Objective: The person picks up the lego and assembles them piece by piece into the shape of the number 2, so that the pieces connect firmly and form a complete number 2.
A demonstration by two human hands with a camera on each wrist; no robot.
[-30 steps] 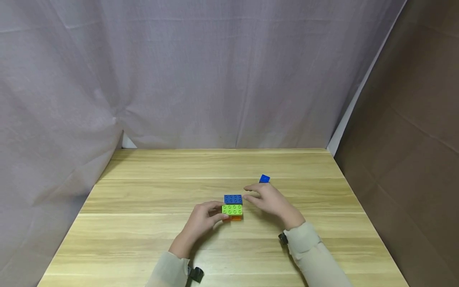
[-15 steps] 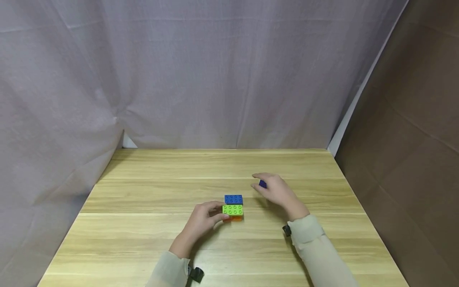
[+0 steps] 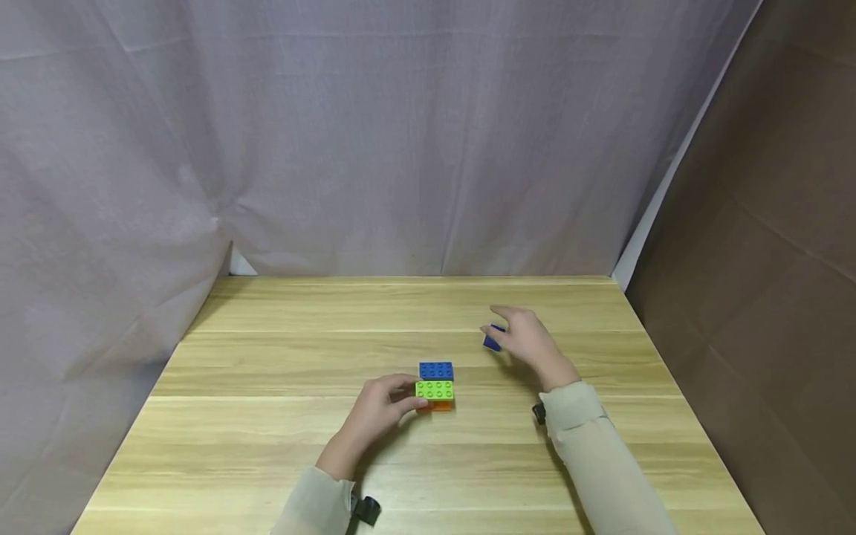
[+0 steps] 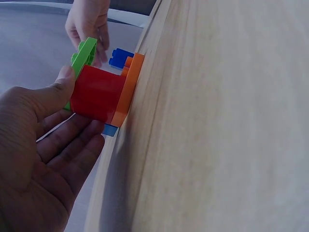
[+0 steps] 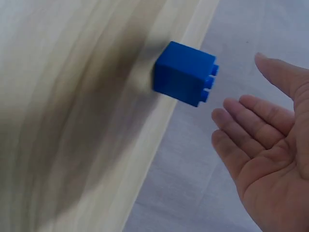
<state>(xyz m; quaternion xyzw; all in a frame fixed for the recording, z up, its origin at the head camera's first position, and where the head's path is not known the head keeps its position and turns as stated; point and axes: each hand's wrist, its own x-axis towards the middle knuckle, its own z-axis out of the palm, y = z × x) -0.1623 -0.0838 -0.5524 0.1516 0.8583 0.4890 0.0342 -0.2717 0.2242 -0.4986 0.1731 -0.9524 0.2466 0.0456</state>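
My left hand holds a small stack of toy building bricks by its left side. On top is a lime-green brick, with a red block under it and an orange brick at the bottom. A blue eight-stud brick shows at the stack's far side. The left thumb lies at the green brick, the other fingers at the far side. My right hand hovers with spread fingers over a loose blue brick, which stands stud side up; a gap shows between brick and palm in the right wrist view.
The wooden table carries the bricks. Grey cloth hangs behind its far edge and on the left, and a brown cloth panel stands along the right.
My right hand has moved from beside the stack, away and to the right, and is now over the loose blue brick. The left hand and stack have stayed put.
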